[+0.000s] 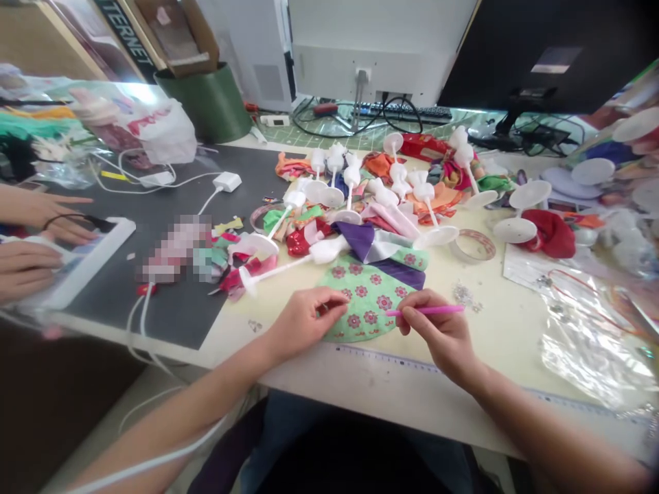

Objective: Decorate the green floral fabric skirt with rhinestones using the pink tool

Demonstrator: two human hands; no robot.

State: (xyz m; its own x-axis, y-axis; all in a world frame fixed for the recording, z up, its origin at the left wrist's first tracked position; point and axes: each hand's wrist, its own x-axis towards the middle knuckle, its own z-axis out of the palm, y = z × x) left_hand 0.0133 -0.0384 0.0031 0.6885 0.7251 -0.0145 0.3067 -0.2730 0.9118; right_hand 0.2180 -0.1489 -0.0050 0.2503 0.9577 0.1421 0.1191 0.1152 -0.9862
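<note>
A green flowered skirt (361,291) is spread on the table in front of me, part of a doll-sized dress with purple cloth (357,240). The dress is on a small white mannequin (329,250) lying on its side, its stand pointing left. My left hand (311,314) rests at the skirt's left edge, fingers curled and thumb close to the index finger; whatever is between them is hidden. My right hand (440,333) pinches a thin pink pen-like stick (443,310), its tip over the right part of the skirt. Small shiny bits (463,293) lie right of this hand.
Several dressed white mannequins (353,178) crowd the table behind the skirt. A tape roll (474,245) and clear plastic bags (597,357) lie to the right. At the left, another person's hands (25,267) work beside a white-edged device (95,261); white cables (145,322) hang over the table edge.
</note>
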